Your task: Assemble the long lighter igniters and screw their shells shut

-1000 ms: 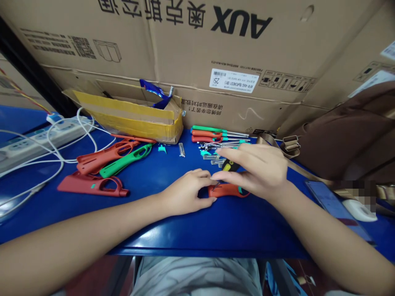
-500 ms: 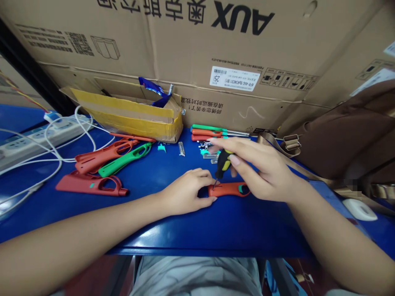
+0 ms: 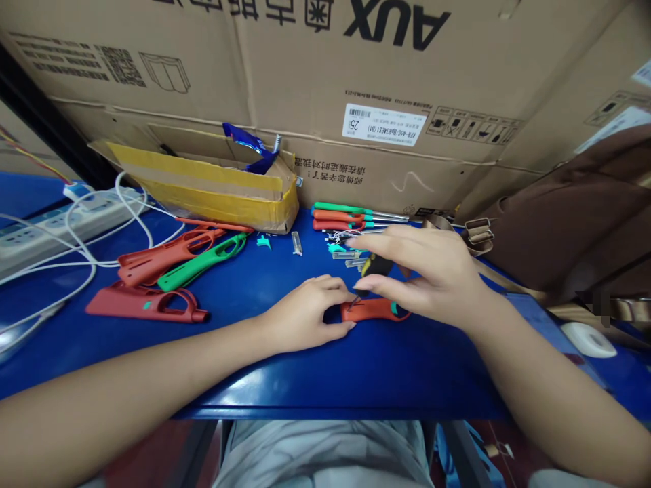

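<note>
- In the head view, the orange plastic handle (image 3: 373, 310) lies flat on the blue table (image 3: 356, 379), in front of the person, between the two hands: its left end is at the left hand, its looped end is below the right hand.
- The left hand (image 3: 312, 315) is partly open and curved; its thumb and fingertips are on the two edges of the handle's end and have hold of it, probably so that the piece does not turn. How hard they press, I cannot tell.
- The right hand (image 3: 432, 274) is above the orange handle, the fingers half bent, with the screwdriver (image 3: 377, 268) between thumb and fingers; the grip looks loose, perhaps because this lets the tool turn. The back fingers are partly hidden.
- The screwdriver leans a little, and its thin shaft goes down to the handle's left end, close to the left fingertips; this seems to be why the left hand is placed exactly there.
- Behind the right hand lie small clear parts (image 3: 346, 256) and a row of lighters (image 3: 338, 216), near enough for easy reach.
- The red case (image 3: 137, 303) and the green case (image 3: 201, 263) lie to the left, well apart from both hands, maybe to leave working space.
</note>
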`<move>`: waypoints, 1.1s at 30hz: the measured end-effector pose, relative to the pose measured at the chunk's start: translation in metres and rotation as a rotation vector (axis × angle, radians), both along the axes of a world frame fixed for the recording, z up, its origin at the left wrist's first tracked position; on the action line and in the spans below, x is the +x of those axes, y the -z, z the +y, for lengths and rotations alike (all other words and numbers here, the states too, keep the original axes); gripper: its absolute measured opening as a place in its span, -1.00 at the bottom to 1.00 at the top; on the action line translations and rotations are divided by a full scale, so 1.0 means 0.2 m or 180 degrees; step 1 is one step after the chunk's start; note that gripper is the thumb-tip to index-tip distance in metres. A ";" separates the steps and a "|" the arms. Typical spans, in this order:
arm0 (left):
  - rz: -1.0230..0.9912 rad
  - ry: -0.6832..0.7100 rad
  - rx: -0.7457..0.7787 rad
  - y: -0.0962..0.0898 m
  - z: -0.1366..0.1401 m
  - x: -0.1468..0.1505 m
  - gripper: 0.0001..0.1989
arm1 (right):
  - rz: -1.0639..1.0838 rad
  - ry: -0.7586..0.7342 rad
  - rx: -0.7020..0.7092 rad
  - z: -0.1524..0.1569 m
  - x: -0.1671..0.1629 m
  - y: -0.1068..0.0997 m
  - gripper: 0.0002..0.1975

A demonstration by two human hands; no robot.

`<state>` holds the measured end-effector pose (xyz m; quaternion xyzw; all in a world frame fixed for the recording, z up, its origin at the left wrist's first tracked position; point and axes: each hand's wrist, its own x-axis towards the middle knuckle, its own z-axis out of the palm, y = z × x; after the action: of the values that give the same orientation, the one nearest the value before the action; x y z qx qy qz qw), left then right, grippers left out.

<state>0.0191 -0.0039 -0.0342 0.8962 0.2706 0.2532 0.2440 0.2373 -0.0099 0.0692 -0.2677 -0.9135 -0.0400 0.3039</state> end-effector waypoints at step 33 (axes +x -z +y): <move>0.0006 0.0030 -0.0027 0.01 0.00 0.00 -0.71 | 0.0245 -0.0195 0.0629 0.03 -0.03 0.08 -0.74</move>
<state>0.0191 -0.0032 -0.0354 0.8967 0.2677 0.2500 0.2487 0.2312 -0.0046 0.0527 -0.2097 -0.9005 -0.1103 0.3647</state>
